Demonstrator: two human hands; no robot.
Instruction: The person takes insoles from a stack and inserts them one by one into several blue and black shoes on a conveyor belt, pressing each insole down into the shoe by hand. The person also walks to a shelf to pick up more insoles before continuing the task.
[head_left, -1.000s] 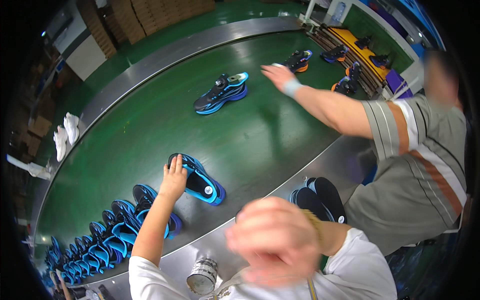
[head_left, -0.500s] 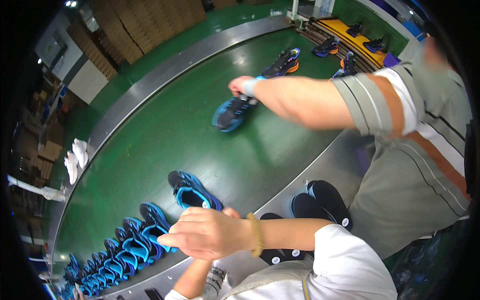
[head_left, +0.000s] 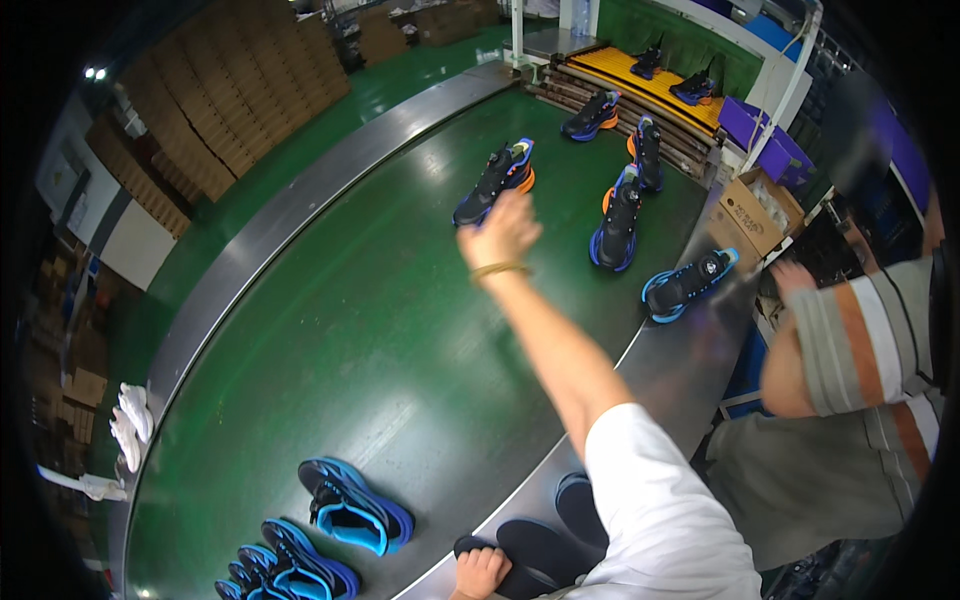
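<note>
My right hand, with a yellow band at the wrist, reaches over the green belt to a black sneaker with blue and orange trim. The hand overlaps the sneaker's near side; its fingers are partly hidden and blurred, so a grip does not show. By the belt's near edge my left hand has its fingers curled over a black insole. Beside it lie a larger black insole and another one, partly covered by my white sleeve. A black-and-blue sneaker rests on the belt nearby.
Several blue-lined sneakers stand in a row at lower left. More sneakers stand toward the rollers. A blue-trimmed sneaker sits at the right edge, near a co-worker's hand and a cardboard box. White shoes stand at left.
My right hand has gone from close in front of me to the far sneaker. My left hand now holds the insole. The co-worker's hand has let go of the blue-trimmed sneaker. The view has shifted.
</note>
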